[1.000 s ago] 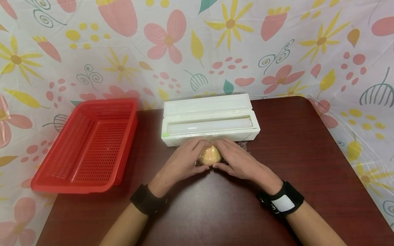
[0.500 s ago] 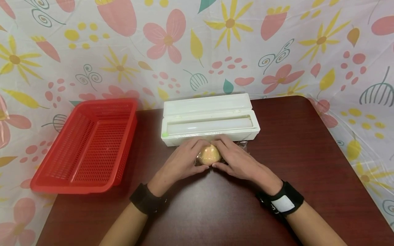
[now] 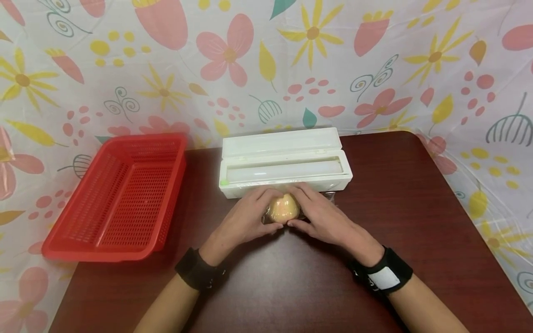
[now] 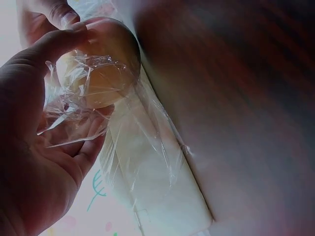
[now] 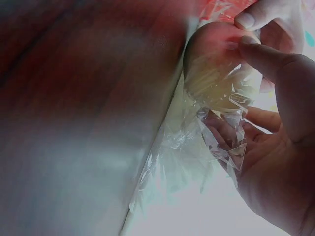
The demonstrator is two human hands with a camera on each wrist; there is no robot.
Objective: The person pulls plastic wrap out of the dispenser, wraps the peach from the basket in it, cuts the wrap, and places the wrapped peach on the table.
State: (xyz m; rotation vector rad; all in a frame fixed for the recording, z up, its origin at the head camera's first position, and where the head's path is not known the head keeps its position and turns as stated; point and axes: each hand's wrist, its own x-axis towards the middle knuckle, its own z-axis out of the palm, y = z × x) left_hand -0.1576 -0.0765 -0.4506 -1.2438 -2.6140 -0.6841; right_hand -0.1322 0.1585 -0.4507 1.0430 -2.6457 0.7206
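A round yellow apple (image 3: 284, 209) with a pinkish flush sits between both hands, wrapped in clear plastic film. My left hand (image 3: 249, 215) curls round its left side, thumb at the near face. From the other side my right hand (image 3: 322, 215) grips it the same way, the two thumb tips close together. Crinkled cling film (image 4: 147, 132) bunches at the apple's side and trails off it in the left wrist view. More loose film (image 5: 224, 137) gathers by the right palm in the right wrist view. The far fingers are partly hidden behind the apple.
Just behind the hands stands a white cling film box (image 3: 287, 188), lid raised, with a roll (image 3: 283, 170) inside. A red perforated basket (image 3: 166, 222) is at the left. The dark wooden table (image 3: 416, 208) meets a floral-patterned sheet (image 3: 250, 46) at the back.
Both hands keep hold of the apple in nearly the same place. The apple has turned very slightly between the fingers.
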